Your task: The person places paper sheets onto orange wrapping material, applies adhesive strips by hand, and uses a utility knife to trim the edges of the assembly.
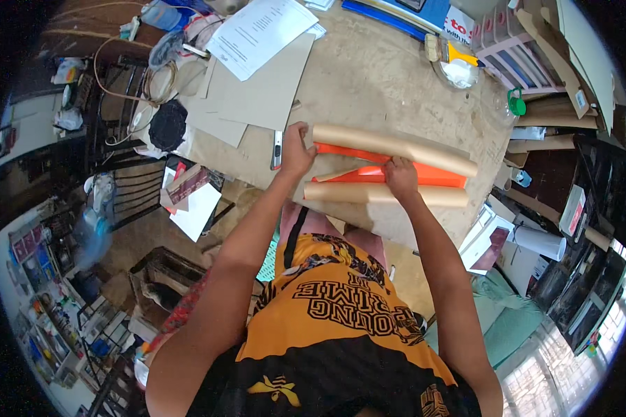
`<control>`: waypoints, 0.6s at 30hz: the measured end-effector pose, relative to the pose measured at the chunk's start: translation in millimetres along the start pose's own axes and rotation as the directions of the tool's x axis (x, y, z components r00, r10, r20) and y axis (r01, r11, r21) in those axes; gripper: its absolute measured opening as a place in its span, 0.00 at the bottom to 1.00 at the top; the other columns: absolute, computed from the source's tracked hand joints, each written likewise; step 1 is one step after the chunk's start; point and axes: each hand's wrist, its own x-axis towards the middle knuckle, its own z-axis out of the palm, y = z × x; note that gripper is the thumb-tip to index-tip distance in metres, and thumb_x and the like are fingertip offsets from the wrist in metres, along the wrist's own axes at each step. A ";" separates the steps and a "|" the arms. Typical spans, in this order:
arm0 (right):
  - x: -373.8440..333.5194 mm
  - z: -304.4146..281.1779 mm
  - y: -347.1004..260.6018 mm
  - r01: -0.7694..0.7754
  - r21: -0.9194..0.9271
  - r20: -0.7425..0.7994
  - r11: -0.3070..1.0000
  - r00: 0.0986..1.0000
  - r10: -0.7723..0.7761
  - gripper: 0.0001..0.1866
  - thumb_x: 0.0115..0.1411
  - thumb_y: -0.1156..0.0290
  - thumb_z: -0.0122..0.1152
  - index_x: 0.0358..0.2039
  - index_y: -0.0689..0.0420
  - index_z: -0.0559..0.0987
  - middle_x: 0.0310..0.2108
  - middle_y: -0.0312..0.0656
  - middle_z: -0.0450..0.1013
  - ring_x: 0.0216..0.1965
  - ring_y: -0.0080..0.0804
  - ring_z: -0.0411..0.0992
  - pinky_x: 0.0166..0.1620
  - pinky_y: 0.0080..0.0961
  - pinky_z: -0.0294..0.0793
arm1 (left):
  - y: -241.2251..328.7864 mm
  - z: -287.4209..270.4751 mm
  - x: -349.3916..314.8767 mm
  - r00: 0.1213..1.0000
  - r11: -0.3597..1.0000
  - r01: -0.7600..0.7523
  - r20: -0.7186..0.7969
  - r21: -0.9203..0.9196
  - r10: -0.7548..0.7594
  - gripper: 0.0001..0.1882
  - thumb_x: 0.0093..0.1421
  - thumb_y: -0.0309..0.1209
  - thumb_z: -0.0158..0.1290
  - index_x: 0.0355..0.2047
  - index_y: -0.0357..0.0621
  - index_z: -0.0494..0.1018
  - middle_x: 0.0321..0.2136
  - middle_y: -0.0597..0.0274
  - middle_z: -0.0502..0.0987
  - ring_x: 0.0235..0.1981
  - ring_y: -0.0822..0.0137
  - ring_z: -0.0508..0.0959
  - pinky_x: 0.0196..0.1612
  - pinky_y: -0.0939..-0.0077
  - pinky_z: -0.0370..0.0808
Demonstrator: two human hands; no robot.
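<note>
A sheet with an orange face (438,175) and a tan paper back lies on the table in front of me. Its far side curls into one long tan roll (396,144), and its near side into another tan roll (355,192). My left hand (299,154) is closed at the left end of the far roll, thumb against the orange edge. Between the two rolls, the curled fingers of my right hand (401,178) grip or press the orange part; the fingertips are partly hidden. A utility knife (277,149) lies just left of my left hand.
Grey boards (268,87) and printed papers (263,35) cover the table's far left. At the far right stand a brush (459,54) by a clear tub (459,73), a green-capped bottle (516,103) and a pink rack (501,45). A dark chair (142,191) is at left.
</note>
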 end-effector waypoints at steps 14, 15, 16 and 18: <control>-64.3 -5.4 -70.5 -0.396 0.014 0.063 0.918 0.917 0.394 0.10 0.51 0.65 0.56 0.28 0.57 0.79 0.55 0.47 0.62 0.54 0.45 0.62 0.47 0.44 0.68 | 55.5 34.9 112.4 0.876 0.653 -0.401 0.477 0.642 0.070 0.11 0.48 0.33 0.54 0.35 0.50 0.74 0.35 0.62 0.77 0.40 0.53 0.76 0.44 0.49 0.68; -64.0 -6.4 -72.4 -0.417 0.017 0.050 0.909 0.908 0.415 0.10 0.51 0.65 0.56 0.28 0.57 0.79 0.55 0.47 0.62 0.54 0.45 0.62 0.47 0.44 0.68 | 70.3 41.6 124.5 0.888 0.673 -0.433 0.413 0.600 0.203 0.11 0.50 0.34 0.52 0.35 0.50 0.75 0.36 0.61 0.77 0.41 0.54 0.75 0.45 0.48 0.68; -63.4 -7.6 -74.3 -0.441 0.049 0.054 0.896 0.897 0.439 0.12 0.53 0.63 0.55 0.29 0.58 0.80 0.56 0.46 0.62 0.55 0.44 0.62 0.48 0.44 0.68 | 83.0 46.4 130.7 0.883 0.688 -0.466 0.335 0.555 0.328 0.11 0.52 0.34 0.50 0.36 0.49 0.75 0.38 0.60 0.76 0.43 0.54 0.75 0.46 0.48 0.67; -63.8 -5.1 -75.0 -0.473 0.078 0.044 0.878 0.881 0.471 0.14 0.55 0.61 0.54 0.29 0.58 0.80 0.57 0.45 0.62 0.55 0.43 0.62 0.48 0.44 0.67 | 93.5 58.6 136.4 0.791 0.659 -0.587 0.508 0.470 0.343 0.11 0.52 0.33 0.49 0.36 0.48 0.75 0.39 0.59 0.76 0.44 0.55 0.74 0.46 0.48 0.68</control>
